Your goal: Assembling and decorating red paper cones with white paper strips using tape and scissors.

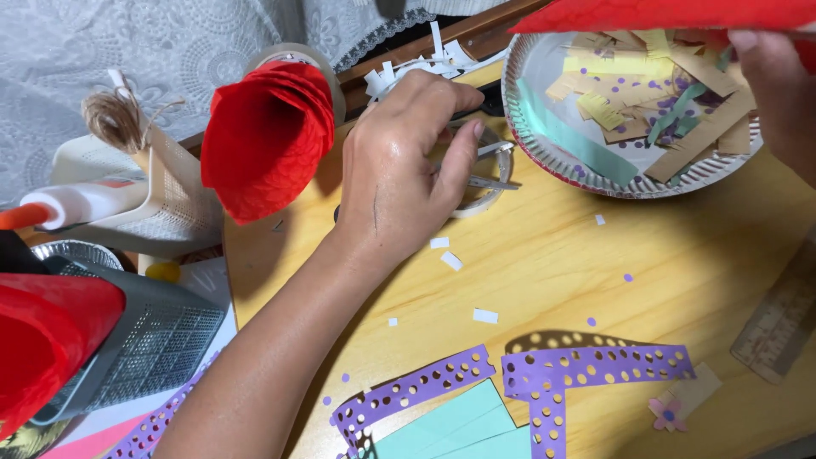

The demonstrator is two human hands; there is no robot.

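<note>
A person's left hand [399, 170] reaches across a pale wooden desk [544, 263] and rests on a roll of clear tape [489, 191], which serves here as the landmark. The fingers curl over the roll's near side, thumb and fingertips pinched at its rim beside a small pair of metal blades or tweezers [493, 166] lying across the roll; whether the hand grips the roll or the metal piece cannot be told. Just right of the roll and behind it sits a paper plate [527, 127] filled with strips of tan, yellow and teal paper and purple dots. Above that plate the right hand [778, 93] holds a sheet of red paper [671, 13], its fingers closed on the sheet's edge. Left of the roll, a cone of red crepe paper [268, 136] points its wide mouth toward the camera. Farther left stand a white basket [170, 212] with a glue bottle [81, 204] and a bundle of twine [115, 119]. In front of the roll, toward the viewer, lie small white paper scraps [450, 259], then purple strips punched with holes [586, 365] and teal paper sheets [450, 425]. A clear ruler [778, 323] lies far right of these strips.
</note>
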